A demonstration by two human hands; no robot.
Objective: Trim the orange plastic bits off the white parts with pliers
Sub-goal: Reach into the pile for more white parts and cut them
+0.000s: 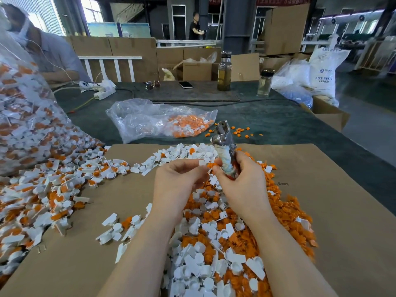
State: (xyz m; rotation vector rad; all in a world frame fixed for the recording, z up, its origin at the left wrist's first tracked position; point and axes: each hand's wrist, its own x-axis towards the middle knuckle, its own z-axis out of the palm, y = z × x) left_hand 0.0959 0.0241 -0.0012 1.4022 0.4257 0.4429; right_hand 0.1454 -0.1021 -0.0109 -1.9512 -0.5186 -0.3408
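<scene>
My right hand grips the taped handles of metal pliers, whose jaws point up and away from me. My left hand pinches a small white part with an orange bit on it, held just left of the plier handles. My right thumb and fingertip touch the orange bit. Below both hands lies a heap of orange bits and white parts on a brown cardboard sheet.
A spread of untrimmed white-and-orange parts covers the left of the cardboard, spilling from a big clear bag. A smaller clear bag lies beyond. Two bottles, a phone, sunglasses and a power strip sit farther back. A person sits at far left.
</scene>
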